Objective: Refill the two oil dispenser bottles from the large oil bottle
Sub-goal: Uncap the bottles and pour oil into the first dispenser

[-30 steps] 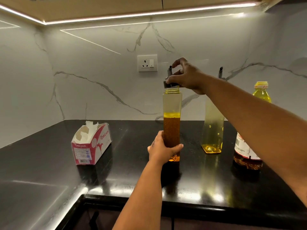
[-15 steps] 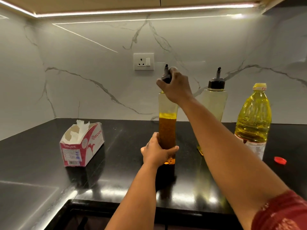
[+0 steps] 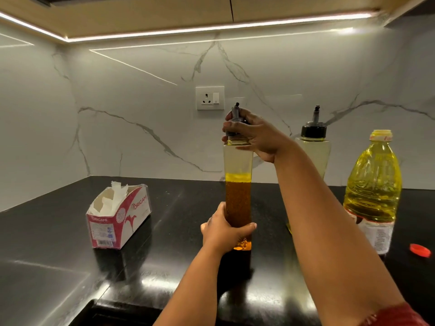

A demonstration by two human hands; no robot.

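Two hands on dispenser bottle [image 3: 237,196], left hand [image 3: 223,231] gripping base, right hand [image 3: 254,135] gripping spout cap [image 3: 236,114]

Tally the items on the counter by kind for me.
Oil dispenser bottles: 2
Large oil bottle: 1
Red cap: 1
Tissue box: 1
Total: 5

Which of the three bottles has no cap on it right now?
The large yellow plastic oil bottle at far right. Its mouth is open; both tall clear dispenser bottles wear black spout caps.
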